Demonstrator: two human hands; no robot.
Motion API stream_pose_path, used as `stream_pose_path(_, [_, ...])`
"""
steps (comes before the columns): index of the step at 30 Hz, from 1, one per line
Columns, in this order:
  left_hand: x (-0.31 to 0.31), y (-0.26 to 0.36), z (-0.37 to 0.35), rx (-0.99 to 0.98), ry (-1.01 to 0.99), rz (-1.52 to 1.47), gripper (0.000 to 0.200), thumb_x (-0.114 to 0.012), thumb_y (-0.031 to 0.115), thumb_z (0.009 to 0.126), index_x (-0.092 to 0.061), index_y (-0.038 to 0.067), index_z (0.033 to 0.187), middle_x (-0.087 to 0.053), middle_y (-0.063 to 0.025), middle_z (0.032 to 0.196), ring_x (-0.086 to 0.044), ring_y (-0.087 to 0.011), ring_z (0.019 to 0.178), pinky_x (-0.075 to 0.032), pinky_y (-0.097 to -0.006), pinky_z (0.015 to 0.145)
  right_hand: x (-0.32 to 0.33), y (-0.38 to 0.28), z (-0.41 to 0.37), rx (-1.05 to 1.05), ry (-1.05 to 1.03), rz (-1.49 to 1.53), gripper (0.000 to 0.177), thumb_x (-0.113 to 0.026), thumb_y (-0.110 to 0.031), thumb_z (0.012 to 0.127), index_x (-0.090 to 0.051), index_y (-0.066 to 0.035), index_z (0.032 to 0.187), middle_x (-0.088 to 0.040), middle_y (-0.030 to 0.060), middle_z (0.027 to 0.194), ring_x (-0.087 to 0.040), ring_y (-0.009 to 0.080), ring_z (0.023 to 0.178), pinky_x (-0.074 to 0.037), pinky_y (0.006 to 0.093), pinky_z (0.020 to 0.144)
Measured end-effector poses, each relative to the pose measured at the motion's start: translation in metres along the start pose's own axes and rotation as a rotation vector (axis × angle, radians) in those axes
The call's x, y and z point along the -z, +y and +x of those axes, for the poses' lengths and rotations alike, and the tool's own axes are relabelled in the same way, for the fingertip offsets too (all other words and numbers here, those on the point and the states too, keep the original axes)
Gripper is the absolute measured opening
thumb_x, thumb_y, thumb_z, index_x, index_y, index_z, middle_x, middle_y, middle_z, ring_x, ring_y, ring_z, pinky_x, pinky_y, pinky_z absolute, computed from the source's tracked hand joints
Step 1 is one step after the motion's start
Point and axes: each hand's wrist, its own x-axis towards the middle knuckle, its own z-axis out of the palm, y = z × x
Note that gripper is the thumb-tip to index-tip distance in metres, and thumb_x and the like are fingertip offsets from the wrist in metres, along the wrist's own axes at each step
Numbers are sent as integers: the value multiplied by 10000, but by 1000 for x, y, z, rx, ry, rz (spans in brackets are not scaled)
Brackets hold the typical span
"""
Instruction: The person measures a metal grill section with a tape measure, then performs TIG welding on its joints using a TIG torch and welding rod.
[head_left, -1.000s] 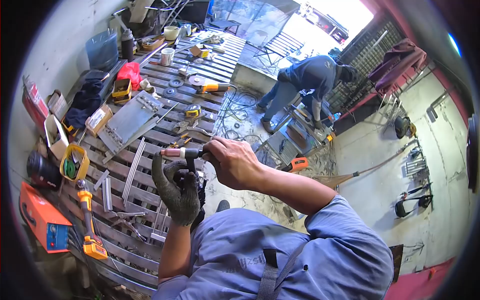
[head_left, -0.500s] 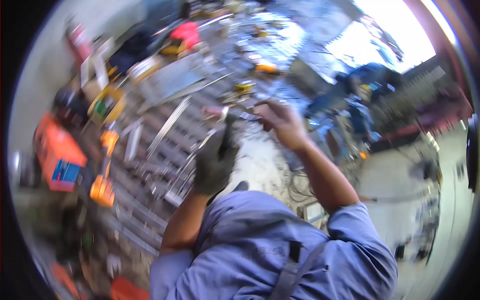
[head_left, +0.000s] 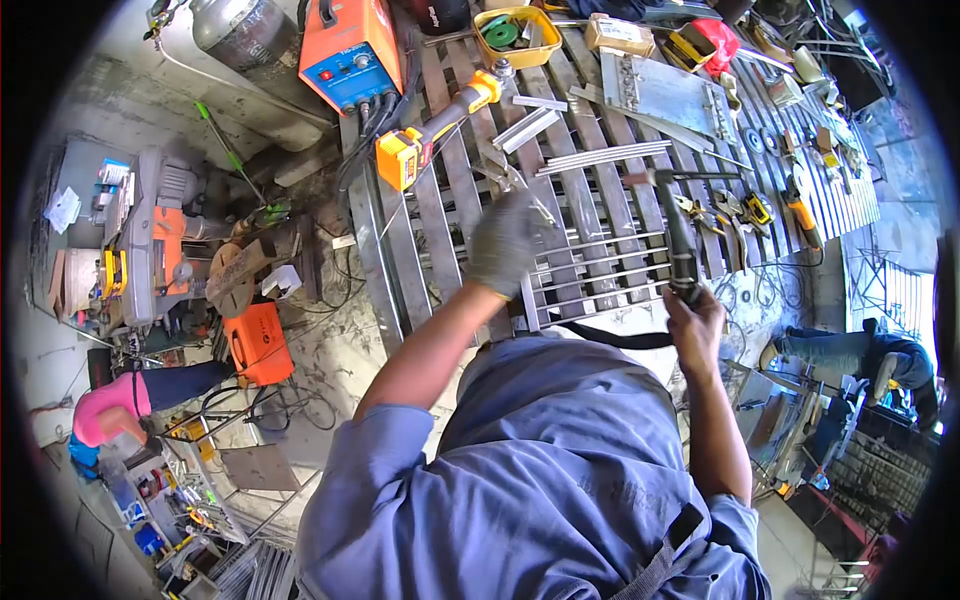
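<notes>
My right hand [head_left: 695, 318], bare, is closed round the lower handle of a black TIG welding torch [head_left: 681, 235]. The torch stands up from my fist, its long back cap pointing right and its reddish nozzle left. My left hand [head_left: 503, 245] wears a dark grey glove and is over the slatted metal table [head_left: 440, 225]. Metal locking pliers [head_left: 520, 185] lie at its fingertips; blur hides whether the fingers touch them. Right of the glove is a frame of thin metal bars [head_left: 600, 270] at the table's near edge.
A yellow angle grinder [head_left: 440, 125] lies beside an orange welding machine [head_left: 350, 55]. Metal strips [head_left: 605, 157], a flat plate [head_left: 670, 95], a yellow tub [head_left: 518, 38] and a tape measure [head_left: 757, 208] are also on the table. Other people work at far left [head_left: 110, 405] and far right [head_left: 850, 355].
The view has swung round and sharpened. My hands, close together before near the torch's nozzle end, are now apart: the left over the table, the right holding the torch upright.
</notes>
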Motion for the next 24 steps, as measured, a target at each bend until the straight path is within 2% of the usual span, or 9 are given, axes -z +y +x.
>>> stream_pose_path(1, [10,-49,-7,1,110,140,181,-621,36,900,-671,16,1073,-686,-250,987,-679,-487,943,-550,-577,838,13,7,0,12,12,9,113,-771,-30,984,-672,-69,1021,-593,-63,745,-477,36,574,-353,259,515])
stream_pose_path(2, [34,-77,-9,139,-10,430,218,-632,67,894,-670,13,1102,-690,-262,1032,-670,-476,1003,-536,-575,874,27,11,-1,28,21,19,112,-766,-23,983,-669,-66,1020,-600,-57,749,-495,36,578,-361,255,512])
stream_pose_path(5, [64,-183,-25,226,68,721,366,-644,127,934,-653,31,1287,-715,-212,1196,-675,-451,1110,-540,-562,976,52,3,-18,82,67,-80,120,-760,-10,975,-667,-38,1046,-635,-20,777,-565,61,600,-442,245,540])
stream_pose_path(8, [61,-221,-23,127,61,672,403,-629,139,964,-636,34,1353,-693,-233,1271,-677,-450,1154,-556,-545,992,73,13,-6,101,140,-65,216,-784,-33,952,-686,-7,1143,-680,27,856,-623,109,673,-522,290,655])
stream_pose_path(12, [26,-268,-8,217,-21,788,438,-626,175,972,-648,49,1391,-688,-249,1336,-696,-431,1173,-582,-521,977,76,-10,-4,88,231,9,201,-776,-26,944,-688,-23,1125,-664,19,842,-559,105,621,-452,267,592])
stream_pose_path(16, [35,-194,16,558,-155,765,391,-637,226,975,-736,45,1307,-738,-258,1297,-741,-409,1157,-605,-523,967,94,-14,-8,126,252,36,197,-774,-31,941,-699,-23,1122,-656,16,831,-549,96,604,-439,267,569])
stream_pose_path(19, [47,-177,1,561,-409,809,325,-626,231,982,-793,33,1178,-778,-263,1198,-771,-408,1125,-616,-526,949,119,-10,-8,139,255,17,156,-789,-79,969,-708,-28,1092,-625,-7,752,-537,83,572,-441,271,544])
stream_pose_path(20, [46,-168,-23,555,-213,814,301,-628,207,969,-818,45,1137,-794,-273,1110,-789,-419,1072,-628,-518,908,130,-8,-7,133,240,25,151,-793,-94,978,-708,-29,1084,-617,-12,733,-533,81,563,-441,271,539])
stream_pose_path(24, [57,-150,-115,552,-273,618,241,-695,176,946,-790,47,1126,-795,-222,995,-792,-364,928,-625,-468,831,169,-3,-2,202,211,-30,308,-808,-123,1001,-660,-4,1243,-610,-27,707,-532,61,525,-400,249,470])
